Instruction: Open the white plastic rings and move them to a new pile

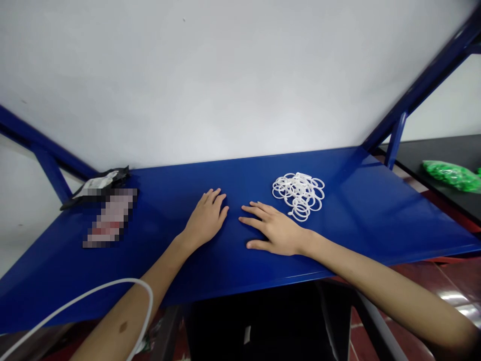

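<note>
My left hand rests palm down on the blue table, its fingers stretched out and holding nothing. Beside it on the right, my right hand also lies flat with the fingers spread. A gap of bare tabletop separates the two. Just beyond my right hand sits a loose pile of thin white rings, several of them overlapping; neither hand touches it. On the far left of the table a blurred-out flat item lies in front of a dark plastic package with a pale label.
A white cable loops across my left forearm. Behind the table rises a pale wall, with blue frame bars slanting up at both sides. To the right, a clear bag of green pieces lies on a dark surface.
</note>
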Tool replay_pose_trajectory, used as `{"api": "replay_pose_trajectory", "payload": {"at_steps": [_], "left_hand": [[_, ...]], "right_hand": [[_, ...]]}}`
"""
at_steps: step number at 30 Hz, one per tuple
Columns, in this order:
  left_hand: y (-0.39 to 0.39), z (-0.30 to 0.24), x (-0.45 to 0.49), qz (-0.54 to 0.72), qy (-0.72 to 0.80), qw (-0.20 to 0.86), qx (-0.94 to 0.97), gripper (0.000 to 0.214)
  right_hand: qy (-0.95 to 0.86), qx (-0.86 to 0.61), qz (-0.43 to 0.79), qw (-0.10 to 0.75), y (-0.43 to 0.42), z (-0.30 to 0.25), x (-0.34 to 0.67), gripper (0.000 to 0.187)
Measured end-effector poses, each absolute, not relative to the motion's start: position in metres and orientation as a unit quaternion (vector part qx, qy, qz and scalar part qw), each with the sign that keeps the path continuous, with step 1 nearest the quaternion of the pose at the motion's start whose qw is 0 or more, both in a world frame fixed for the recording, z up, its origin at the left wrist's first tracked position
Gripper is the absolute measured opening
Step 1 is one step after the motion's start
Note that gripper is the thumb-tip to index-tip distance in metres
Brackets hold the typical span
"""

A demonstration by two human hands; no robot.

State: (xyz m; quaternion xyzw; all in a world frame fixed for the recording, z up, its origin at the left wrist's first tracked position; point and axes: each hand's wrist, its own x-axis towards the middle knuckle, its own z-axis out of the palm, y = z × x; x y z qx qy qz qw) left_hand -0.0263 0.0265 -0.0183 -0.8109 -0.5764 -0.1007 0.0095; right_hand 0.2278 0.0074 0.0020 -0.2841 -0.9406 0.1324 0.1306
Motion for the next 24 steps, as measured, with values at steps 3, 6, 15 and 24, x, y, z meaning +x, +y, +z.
{"api": "replay_pose_trajectory", "payload": {"at_steps": [3,6,15,24], "left_hand": [[0.026,-0.018,-0.026,-0.1,-0.576,0.016,-0.811,0.046],[0.026,-0.018,-0.025,-0.099,-0.577,0.014,-0.81,0.047],[0.026,-0.018,-0.026,-0.104,-0.576,0.004,-0.811,0.047],[0.026,-0.019,-0.027,-0.111,-0.578,-0.015,-0.808,0.048]], "right_hand": [[-0.941,-0.284,0.13,0.133,0.008,0.001,0.228,0.07],[-0.941,-0.283,0.129,0.133,0.008,0.001,0.228,0.07],[-0.944,-0.278,0.113,0.139,0.008,-0.001,0.228,0.069],[-0.89,-0.356,-0.095,0.268,0.024,0.014,0.245,0.04]]}}
